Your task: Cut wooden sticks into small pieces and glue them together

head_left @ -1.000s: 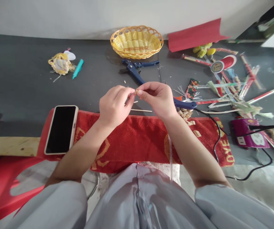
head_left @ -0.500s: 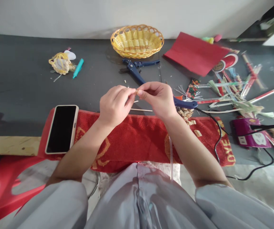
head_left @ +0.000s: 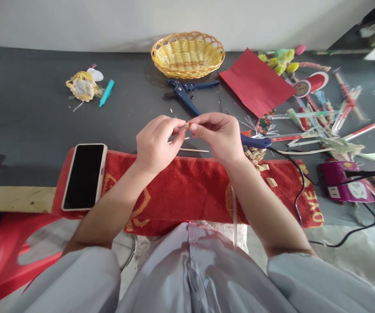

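My left hand (head_left: 156, 141) and my right hand (head_left: 218, 134) meet above the table, fingertips pinched on a small tan wooden piece (head_left: 187, 125). Its exact shape is mostly hidden by the fingers. Just beyond them lies a blue-handled cutter (head_left: 184, 96), part of it covered by my right hand. Thin wooden sticks (head_left: 194, 150) rest on the table below the hands. Beside my right wrist is a pile of short cut wooden pieces (head_left: 255, 155), with a small bundle (head_left: 271, 182) on the red towel (head_left: 187, 191).
A yellow wicker basket (head_left: 187, 56) stands by the wall. Red paper (head_left: 255, 82), a red ribbon spool (head_left: 314, 84) and assorted craft sticks lie to the right, near a purple device (head_left: 346, 180) with a black cable. On the left are a phone (head_left: 84, 176) and a teal marker (head_left: 106, 93).
The red paper has shifted left and toward me, uncovering yellow-green fluffy items and more of the spool. Both hands stay almost in place, with the small wooden piece now showing more clearly between the fingertips.
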Tool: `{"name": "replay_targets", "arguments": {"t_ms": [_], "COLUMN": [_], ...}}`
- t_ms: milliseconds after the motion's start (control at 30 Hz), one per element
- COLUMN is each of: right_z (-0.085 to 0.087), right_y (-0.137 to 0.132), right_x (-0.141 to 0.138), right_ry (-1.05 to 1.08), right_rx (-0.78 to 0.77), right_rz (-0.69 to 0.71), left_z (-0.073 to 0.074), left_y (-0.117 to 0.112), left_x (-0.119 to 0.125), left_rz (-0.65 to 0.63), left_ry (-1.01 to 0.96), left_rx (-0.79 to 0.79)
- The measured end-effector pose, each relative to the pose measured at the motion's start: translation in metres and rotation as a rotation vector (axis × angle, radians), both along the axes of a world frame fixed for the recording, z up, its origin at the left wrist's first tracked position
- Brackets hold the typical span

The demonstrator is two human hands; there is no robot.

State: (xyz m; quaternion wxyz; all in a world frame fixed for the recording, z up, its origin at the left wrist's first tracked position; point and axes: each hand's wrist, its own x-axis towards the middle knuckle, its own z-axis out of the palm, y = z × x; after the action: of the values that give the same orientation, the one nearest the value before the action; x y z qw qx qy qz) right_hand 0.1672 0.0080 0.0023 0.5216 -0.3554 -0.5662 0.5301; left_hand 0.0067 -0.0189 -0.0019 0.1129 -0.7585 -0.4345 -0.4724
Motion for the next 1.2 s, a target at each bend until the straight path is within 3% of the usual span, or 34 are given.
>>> {"name": "replay_targets", "arguments": {"t_ms": [167, 400, 667, 867, 1200], "right_z": [-0.0030, 0.0004, -0.0070, -0.0089, -0.0065], "right_y": [-0.0001, -0.0031, -0.0032, -0.0020, -0.0044], "right_x": [0.0015, 0.0006, 0.0007, 0.0019, 0.0020], "right_ry": [-0.013, -0.090, -0.102, -0.100, -0.126], "right_rx": [0.008, 0.075, 0.104, 0.111, 0.090], "right_rz": [-0.038, -0.042, -0.044, -0.036, -0.052], "left_z": [0.0010, -0.0019, -0.0025, -0.0023, 0.0001], "left_y": [-0.0008, -0.0005, -0.0006, -0.0004, -0.0033], "left_x": [0.0007, -0.0005, 0.0002, 0.0002, 0.0037], "left_rz": [0.049, 0.054, 0.027, 0.055, 0.010], "left_ry": [0.026, 0.092, 0.111, 0.150, 0.039], "left_rx": [-0.105, -0.101, 0.049, 0.064, -0.055]}}
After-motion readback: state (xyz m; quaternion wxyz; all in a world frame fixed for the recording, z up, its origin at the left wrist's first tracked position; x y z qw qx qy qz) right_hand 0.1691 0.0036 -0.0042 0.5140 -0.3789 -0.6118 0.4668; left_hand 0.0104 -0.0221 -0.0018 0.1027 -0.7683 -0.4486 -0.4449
